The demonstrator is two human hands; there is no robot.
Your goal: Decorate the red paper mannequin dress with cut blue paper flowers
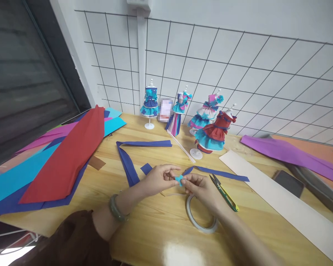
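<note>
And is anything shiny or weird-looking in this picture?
Head view: white glare on the table near the bottom edge; head view: a blocky patch hiding something between two little dresses; head view: slanting lines on the wall, perhaps from a tilted, wide lens.

Open tabletop (155,225) left of tape roll (194,222); snips (221,190) beside right hand (197,187) obstruct.

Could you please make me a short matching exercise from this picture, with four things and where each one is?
1. small light-blue piece
2. snips
3. red sheet
4. bracelet

A. around the left wrist
B. on the pile of coloured sheets
C. between the left hand and the right hand
D. just right of the right hand

Pairs: 1-C, 2-D, 3-B, 4-A.
</note>
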